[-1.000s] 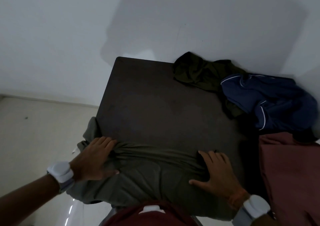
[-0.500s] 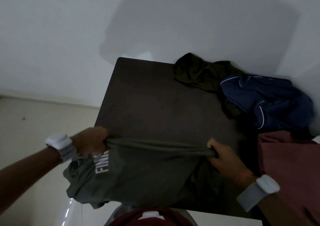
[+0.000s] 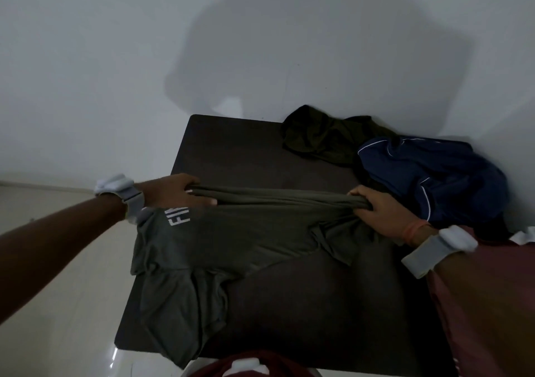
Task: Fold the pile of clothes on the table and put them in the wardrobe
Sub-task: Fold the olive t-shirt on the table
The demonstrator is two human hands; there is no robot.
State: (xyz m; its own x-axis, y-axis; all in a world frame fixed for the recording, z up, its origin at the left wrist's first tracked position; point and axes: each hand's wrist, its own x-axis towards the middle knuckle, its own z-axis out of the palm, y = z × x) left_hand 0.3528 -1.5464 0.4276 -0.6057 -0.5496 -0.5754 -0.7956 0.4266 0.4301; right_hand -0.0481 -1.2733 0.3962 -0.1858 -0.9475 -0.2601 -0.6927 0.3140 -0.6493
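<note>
An olive-grey T-shirt (image 3: 231, 240) with white lettering hangs stretched between my two hands above the dark table (image 3: 237, 148). My left hand (image 3: 176, 191) grips its bunched edge on the left. My right hand (image 3: 382, 211) grips the same edge on the right. The shirt's lower part drapes over the table's near left side. A dark green garment (image 3: 318, 136) and a navy garment with white piping (image 3: 428, 180) lie crumpled at the table's far right. A maroon cloth (image 3: 492, 304) covers the right side.
The table stands against a white wall (image 3: 144, 58). Pale floor (image 3: 58, 318) lies to the left. A white scrap (image 3: 524, 236) shows at the right edge. Bare tabletop lies in the middle and far left.
Both hands went from pressing flat on the shirt to gripping its edge, then lifted it up and away from me. The shirt's lettering came into view.
</note>
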